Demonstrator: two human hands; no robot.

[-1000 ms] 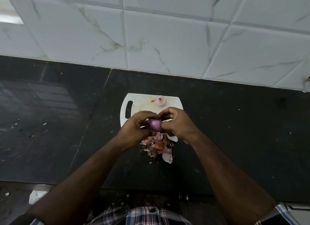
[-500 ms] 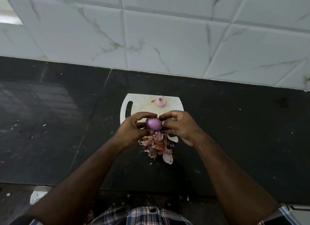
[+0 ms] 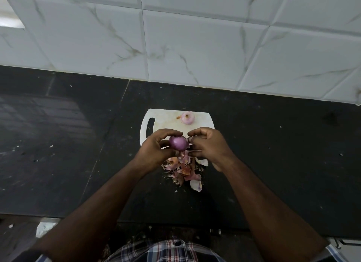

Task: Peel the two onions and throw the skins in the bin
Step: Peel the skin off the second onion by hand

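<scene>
A: Background first. White marble-look tiled wall (image 3: pixel 195 47) behind, black stone desk (image 3: pixel 293 144) in front of me, white plastic cutting board with a handle slot (image 3: pixel 154 117) on it near the wall.

B: Onions?

A: One pale peeled onion (image 3: pixel 187 117) sits on the far edge of the board, nothing touching it. The other, a glossy purple onion (image 3: pixel 178 143), is in the air over the near edge of the board, in my left hand (image 3: pixel 156 150), fingers and thumb curled round it.

B: Right hand?

A: My right hand (image 3: pixel 209 144) is just beside the onion. Its fingers (image 3: pixel 197 132) are curled, tips drawn together at the onion's right side, where a thin strip of skin seems pinched. Too small to be sure.

B: What changed?

A: A second ago both hands covered the onion and only a bit showed. Now the right hand has pulled off to the side and most of the purple surface is bare and shiny. My read: the last dry layer is coming off, so peeling is almost done.

B: Skins?

A: A loose heap of pink and brown onion skins (image 3: pixel 183 170) lies on the desk under my hands, just off the board. No bin in view. I judge the binning step hasn't started.
</scene>
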